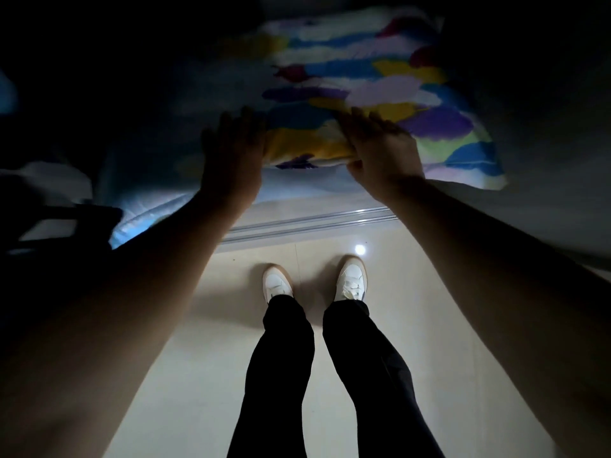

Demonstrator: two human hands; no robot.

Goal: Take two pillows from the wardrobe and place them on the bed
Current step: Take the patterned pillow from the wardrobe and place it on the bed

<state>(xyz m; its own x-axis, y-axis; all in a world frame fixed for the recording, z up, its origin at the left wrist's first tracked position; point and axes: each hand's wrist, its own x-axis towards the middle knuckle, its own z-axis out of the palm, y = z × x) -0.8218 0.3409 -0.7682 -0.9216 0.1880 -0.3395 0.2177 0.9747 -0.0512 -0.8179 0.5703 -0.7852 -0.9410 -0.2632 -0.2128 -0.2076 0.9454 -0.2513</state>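
Pillow (363, 84) coming out of dark wardrobe. Right hand (380, 153) pinches its edge, left hand (231, 153) spread beside. Next: pull, carry to bed.

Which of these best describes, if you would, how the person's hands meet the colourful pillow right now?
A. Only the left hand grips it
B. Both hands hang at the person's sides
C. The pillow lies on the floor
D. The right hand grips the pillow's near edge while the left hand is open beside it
D: the right hand pinches the near edge of the colourful pillow, while the left hand is spread open at its left end.
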